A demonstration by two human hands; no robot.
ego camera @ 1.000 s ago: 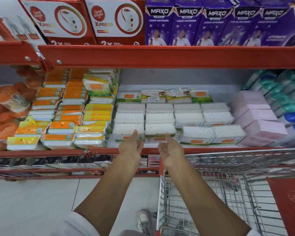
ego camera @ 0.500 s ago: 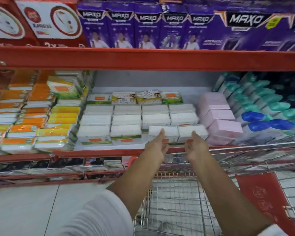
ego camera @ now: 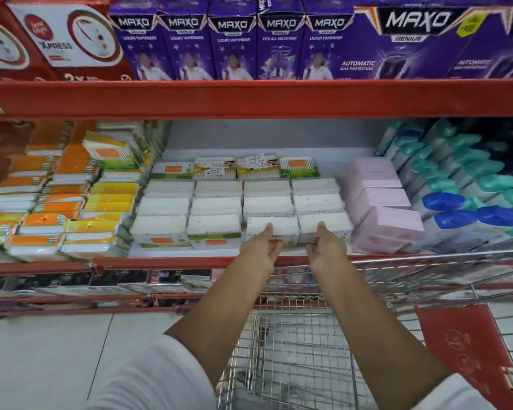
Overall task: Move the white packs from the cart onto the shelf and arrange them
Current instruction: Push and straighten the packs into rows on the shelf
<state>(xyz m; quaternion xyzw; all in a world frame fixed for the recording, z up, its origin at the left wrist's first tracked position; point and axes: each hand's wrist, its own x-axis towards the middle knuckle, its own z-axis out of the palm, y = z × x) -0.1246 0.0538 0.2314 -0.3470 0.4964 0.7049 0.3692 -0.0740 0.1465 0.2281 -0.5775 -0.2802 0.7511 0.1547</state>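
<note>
On the shelf, front white packs touching both hands' fingers (palms open)

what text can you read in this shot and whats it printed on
"MAXO" and "LIQUID VAPORISER": narrow purple boxes, top shelf.
"FITS ALL MACHINES": fourth purple box.
"MAXO GENIUS" and "AUTOMATIC MAX PROTECTION": wide purple box.
"XPRESS" and "2X": red and white box, top left.
Too small or blurred: labels on the white packs, the price stickers behind them, the pink boxes, the cart's red panel.
</note>
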